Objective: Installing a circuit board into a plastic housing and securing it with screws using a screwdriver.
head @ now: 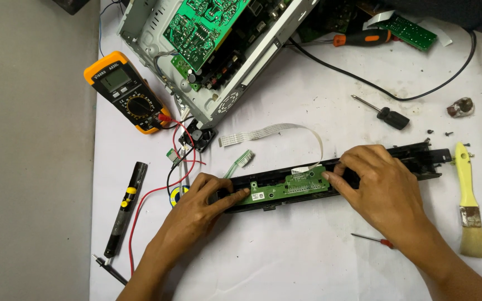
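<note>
Both hands are pressing on a long black panel (419, 159) lying on the white tabletop (308, 245). The left hand (196, 203) is curling its fingers (235, 194) over the panel's near end, and the right hand (383, 187) is pinching the green circuit strip (291, 187) between them.

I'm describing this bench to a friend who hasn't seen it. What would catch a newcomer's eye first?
Both hands, left hand and right hand, press on a long black panel carrying a narrow green circuit board at the centre. Behind it sits an opened metal chassis with green boards, and an orange multimeter lies to its left.
</note>
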